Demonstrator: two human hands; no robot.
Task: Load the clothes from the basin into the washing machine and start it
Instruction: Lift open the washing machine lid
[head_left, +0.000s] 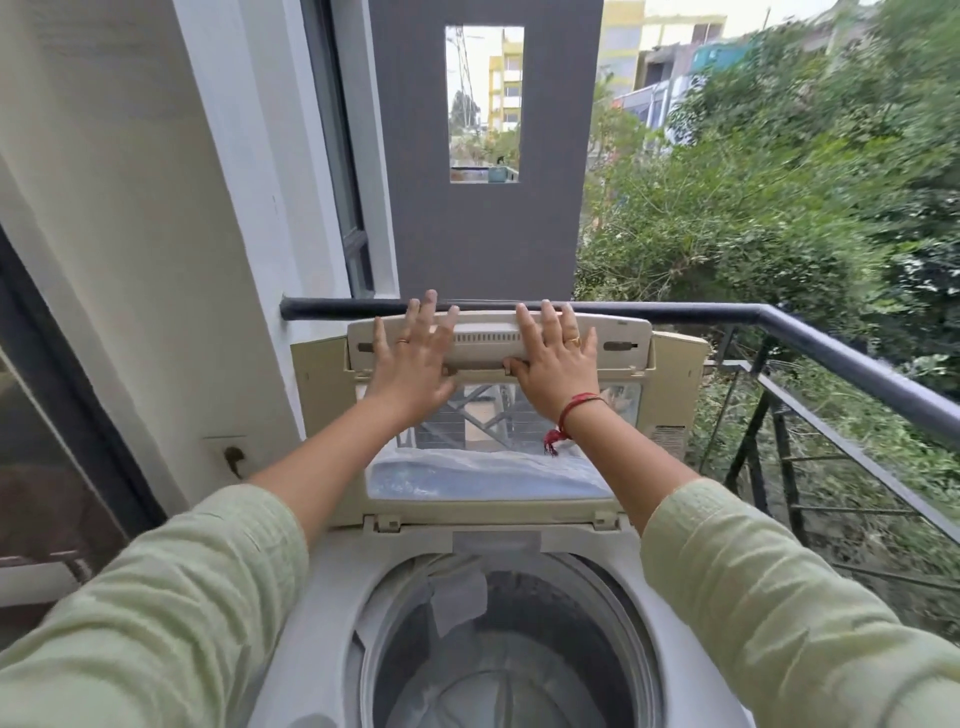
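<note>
Left hand (410, 358) and right hand (553, 358) press flat, fingers spread, on the raised lid (498, 338) (no legible writing).

A cream washing machine lid (498, 338) stood over a pale grey tub rim (332, 582). Sleeves (171, 597) were light green, a wrist thread (574, 408) red, the balcony railing (831, 343) black, the pillar (483, 239) dark grey.
</note>
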